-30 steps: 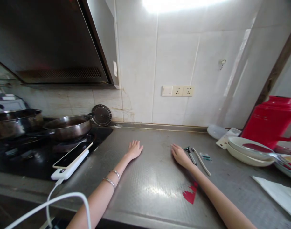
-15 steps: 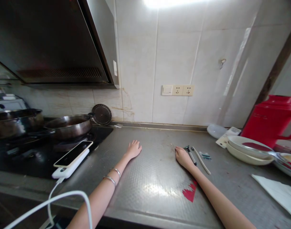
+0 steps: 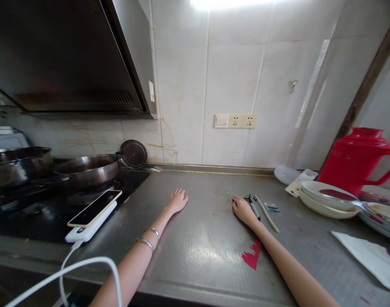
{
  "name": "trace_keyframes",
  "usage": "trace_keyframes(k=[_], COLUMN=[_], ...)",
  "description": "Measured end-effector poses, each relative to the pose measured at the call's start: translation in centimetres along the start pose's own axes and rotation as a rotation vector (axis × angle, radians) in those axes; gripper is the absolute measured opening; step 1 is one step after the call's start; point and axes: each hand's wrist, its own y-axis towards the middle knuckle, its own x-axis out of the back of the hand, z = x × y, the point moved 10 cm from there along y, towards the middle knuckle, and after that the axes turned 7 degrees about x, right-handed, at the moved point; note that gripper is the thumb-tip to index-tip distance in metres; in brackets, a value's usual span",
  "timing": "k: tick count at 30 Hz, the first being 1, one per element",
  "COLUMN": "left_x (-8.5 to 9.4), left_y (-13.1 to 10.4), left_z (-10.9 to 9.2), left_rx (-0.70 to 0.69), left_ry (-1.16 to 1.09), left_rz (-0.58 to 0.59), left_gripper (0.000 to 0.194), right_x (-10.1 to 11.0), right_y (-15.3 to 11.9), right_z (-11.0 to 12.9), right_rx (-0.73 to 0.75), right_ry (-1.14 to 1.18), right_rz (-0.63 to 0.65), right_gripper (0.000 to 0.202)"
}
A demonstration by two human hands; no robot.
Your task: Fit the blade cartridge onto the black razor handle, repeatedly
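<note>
My left hand [image 3: 178,201] lies palm down on the steel countertop [image 3: 195,238], fingers a little spread, holding nothing. Two silver bangles circle that forearm. My right hand [image 3: 242,209] also rests on the counter, with its fingers out toward the left and nothing visible in them. Just right of it lies a razor-like tool [image 3: 254,209] with a dark and grey handle, partly behind the hand. Beside that are a thin, curved white stick [image 3: 267,215] and a small clear packet [image 3: 272,207] with teal pieces. A torn red patch [image 3: 252,256] is near my right forearm.
At left, two metal pans [image 3: 89,170] stand on the black stove; a phone on a white power bank [image 3: 91,221] trails a white cable. At right are stacked bowls [image 3: 325,207], a red thermos jug [image 3: 353,157] and a white sheet [image 3: 367,256]. A range hood [image 3: 70,55] overhangs the stove.
The view has shifted slightly, so everything sits a little further left. Both hands stay in the same places on the counter.
</note>
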Motion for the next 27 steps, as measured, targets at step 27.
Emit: trace_keyframes(k=[27], left_x=[-0.3], left_y=[0.4], left_z=[0.0], left_rx=[0.002], left_ry=[0.116], left_rz=[-0.002], left_gripper=[0.046], right_x=[6.7], right_y=[-3.4], right_z=[-8.7], right_rx=[-0.577], right_ry=[-0.027], right_rz=[0.089], right_gripper=[0.027])
